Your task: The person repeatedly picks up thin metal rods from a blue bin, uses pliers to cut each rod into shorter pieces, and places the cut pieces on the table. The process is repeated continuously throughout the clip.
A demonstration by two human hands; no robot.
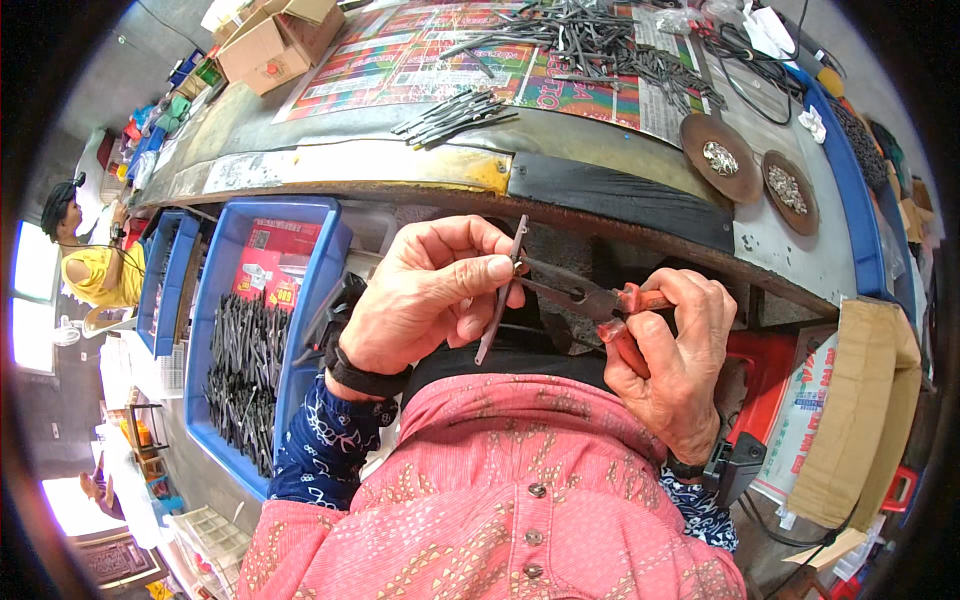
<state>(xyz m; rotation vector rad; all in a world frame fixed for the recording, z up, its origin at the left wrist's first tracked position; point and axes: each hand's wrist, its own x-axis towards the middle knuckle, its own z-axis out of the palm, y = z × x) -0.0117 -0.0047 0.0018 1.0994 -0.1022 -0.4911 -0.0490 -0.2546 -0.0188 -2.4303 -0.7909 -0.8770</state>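
Note:
My left hand pinches a thin dark metal strip that stands nearly upright in front of my chest. My right hand grips the red handles of a pair of pliers. The pliers' dark jaws reach left and meet the strip close to my left thumb. Both hands hover just below the workbench edge. A black band sits on my left wrist.
A blue bin of dark metal strips stands at my left. On the bench lie loose strips, a larger pile and two round rusty dishes of small metal parts. A cardboard box is at right. A person in yellow sits far left.

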